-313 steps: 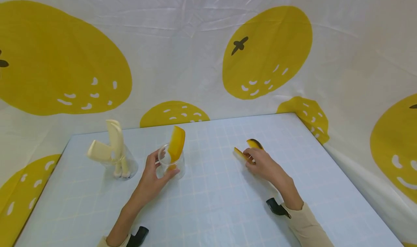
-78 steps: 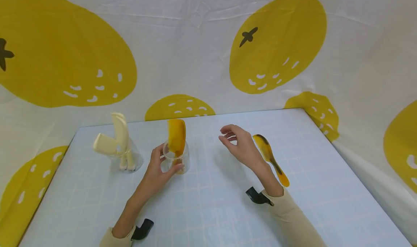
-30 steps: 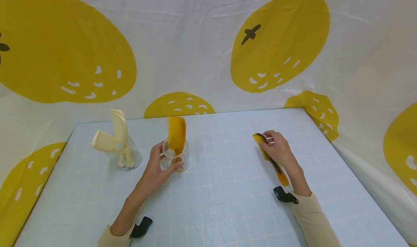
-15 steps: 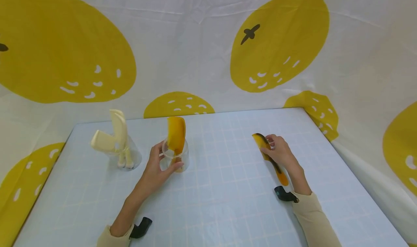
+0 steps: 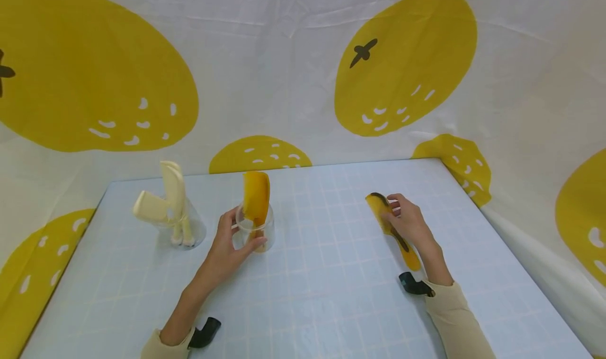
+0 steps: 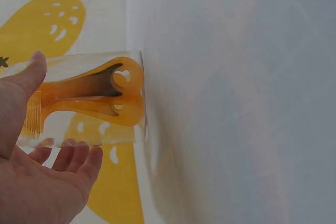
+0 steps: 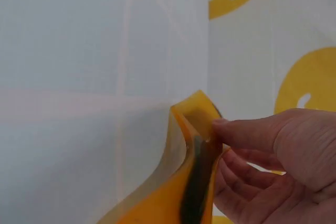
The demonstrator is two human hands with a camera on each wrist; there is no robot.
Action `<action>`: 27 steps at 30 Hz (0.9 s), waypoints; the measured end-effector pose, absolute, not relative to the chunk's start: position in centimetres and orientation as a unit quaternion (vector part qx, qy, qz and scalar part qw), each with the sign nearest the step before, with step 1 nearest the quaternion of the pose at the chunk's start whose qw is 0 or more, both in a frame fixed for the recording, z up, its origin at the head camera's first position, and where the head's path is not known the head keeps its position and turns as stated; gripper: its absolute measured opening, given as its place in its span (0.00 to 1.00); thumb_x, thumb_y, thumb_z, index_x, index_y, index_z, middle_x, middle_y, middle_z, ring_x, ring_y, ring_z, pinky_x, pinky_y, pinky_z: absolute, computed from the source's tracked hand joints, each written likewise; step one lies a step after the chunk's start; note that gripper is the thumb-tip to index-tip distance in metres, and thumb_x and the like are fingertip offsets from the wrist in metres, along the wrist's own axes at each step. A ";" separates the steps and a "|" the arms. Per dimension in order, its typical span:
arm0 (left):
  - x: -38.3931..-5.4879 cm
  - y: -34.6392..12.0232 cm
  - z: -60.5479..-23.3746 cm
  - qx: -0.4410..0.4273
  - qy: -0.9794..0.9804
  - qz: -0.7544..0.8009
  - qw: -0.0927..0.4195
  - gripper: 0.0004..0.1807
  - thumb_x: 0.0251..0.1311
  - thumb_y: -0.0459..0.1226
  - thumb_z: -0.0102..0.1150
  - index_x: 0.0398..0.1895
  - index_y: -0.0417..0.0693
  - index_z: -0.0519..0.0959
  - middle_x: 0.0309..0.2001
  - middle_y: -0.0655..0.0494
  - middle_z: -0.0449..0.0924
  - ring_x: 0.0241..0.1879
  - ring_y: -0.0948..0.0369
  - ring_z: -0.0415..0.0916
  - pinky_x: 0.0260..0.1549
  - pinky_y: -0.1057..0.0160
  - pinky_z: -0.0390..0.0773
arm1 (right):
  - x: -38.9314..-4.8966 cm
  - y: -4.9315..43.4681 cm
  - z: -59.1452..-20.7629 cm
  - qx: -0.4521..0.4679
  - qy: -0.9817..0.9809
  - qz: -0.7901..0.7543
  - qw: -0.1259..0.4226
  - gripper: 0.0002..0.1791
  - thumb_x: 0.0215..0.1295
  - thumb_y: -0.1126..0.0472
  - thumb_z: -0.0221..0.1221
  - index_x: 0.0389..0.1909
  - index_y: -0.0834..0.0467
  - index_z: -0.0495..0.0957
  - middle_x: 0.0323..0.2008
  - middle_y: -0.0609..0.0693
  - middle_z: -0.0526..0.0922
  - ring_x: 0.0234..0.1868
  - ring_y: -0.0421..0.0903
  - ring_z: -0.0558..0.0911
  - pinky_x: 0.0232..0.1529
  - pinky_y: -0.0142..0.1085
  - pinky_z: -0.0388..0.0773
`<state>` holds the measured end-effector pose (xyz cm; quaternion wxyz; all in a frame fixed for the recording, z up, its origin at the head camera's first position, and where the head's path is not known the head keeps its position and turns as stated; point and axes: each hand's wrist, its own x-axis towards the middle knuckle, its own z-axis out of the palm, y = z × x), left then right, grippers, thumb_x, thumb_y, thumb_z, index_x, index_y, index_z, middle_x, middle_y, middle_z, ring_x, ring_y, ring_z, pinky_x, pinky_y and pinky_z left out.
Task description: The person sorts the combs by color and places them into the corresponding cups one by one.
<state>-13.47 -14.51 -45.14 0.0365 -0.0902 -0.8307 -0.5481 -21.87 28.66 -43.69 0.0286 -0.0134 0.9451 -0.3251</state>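
Observation:
My left hand (image 5: 229, 251) holds a clear glass (image 5: 269, 238) from its left side, thumb in front and fingers behind. Amber combs (image 5: 256, 197) stand in the glass, teeth ends up. In the left wrist view two amber handles (image 6: 86, 85) with holes at their ends show through the wall. On the right, my right hand (image 5: 406, 217) pinches an amber and dark comb (image 5: 377, 207) near its toothed part, handle pointing toward me. The right wrist view shows the thumb on the comb's edge (image 7: 197, 111), the other fingers partly hidden behind it.
At the back left stands another clear glass (image 5: 196, 230) with several cream combs (image 5: 174, 188) leaning in it, one tilted far left. A pale blue checked cloth (image 5: 312, 296) covers the table. A white curtain with yellow fruit prints (image 5: 265, 85) hangs behind.
Ten seconds ago the right hand held a comb with another nearby; later it was raised and holding nothing. Since then it has moved right onto the remaining comb, which has tilted slightly. The left hand stays put.

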 end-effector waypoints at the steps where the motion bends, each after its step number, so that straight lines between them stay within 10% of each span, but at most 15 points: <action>1: -13.5 -14.5 -45.1 -0.090 -0.830 -0.549 0.037 0.46 0.63 0.43 0.72 0.75 0.43 0.54 0.70 0.45 0.57 0.70 0.45 0.59 0.70 0.37 0.61 | -21.8 28.6 -43.6 -0.015 0.944 -0.328 0.024 0.24 0.73 0.65 0.61 0.66 0.68 0.69 0.56 0.69 0.79 0.52 0.63 0.81 0.50 0.54 0.83; 27: -13.3 -14.4 -44.9 -0.086 -0.832 -0.547 0.032 0.46 0.63 0.44 0.72 0.75 0.43 0.54 0.70 0.45 0.57 0.69 0.47 0.60 0.71 0.38 0.62 | -19.8 25.9 -39.2 -0.069 0.909 -0.396 -0.112 0.14 0.71 0.62 0.65 0.53 0.64 0.78 0.45 0.61 0.85 0.40 0.55 0.87 0.34 0.23 0.82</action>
